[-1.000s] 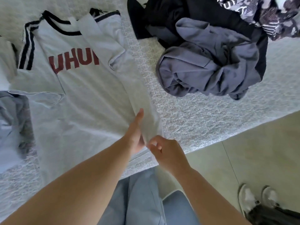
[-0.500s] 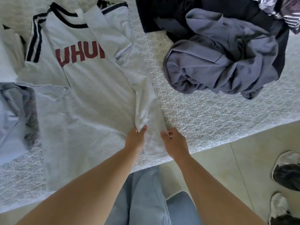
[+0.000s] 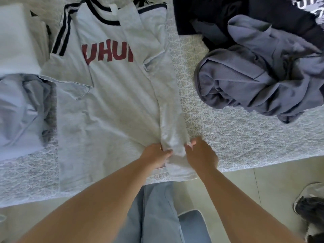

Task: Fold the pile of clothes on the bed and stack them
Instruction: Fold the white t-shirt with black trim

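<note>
At the far left of the frame lay a soft blue garment [image 3: 21,113], bunched up, with a flat white folded piece [image 3: 15,39] above it in the upper left. Next came the gray T-shirt [image 3: 108,106] with red letters, spread face up on the patterned bed cover [image 3: 245,142]. The shirt's long side ran from the dark collar at the top of the frame down to its hem at the bottom edge of the bed. Its right side was folded in over the body, making a narrow strip [image 3: 168,102] that ran the same way, top to bottom. The left hand [image 3: 154,155] sat at the low end of that strip, its fingers curled and pinching the strip's inner edge. Just beside it, the right hand [image 3: 201,155] rested on the strip's outer edge, and I could not tell if it was pinching or only pressing. Both hands were at the hem end, so the rest of the strip stretched away from them toward the collar. In the upper right of the frame waited the pile of unfolded clothes [image 3: 259,79], purple-gray on top of dark ones, well apart from the shirt.
</note>
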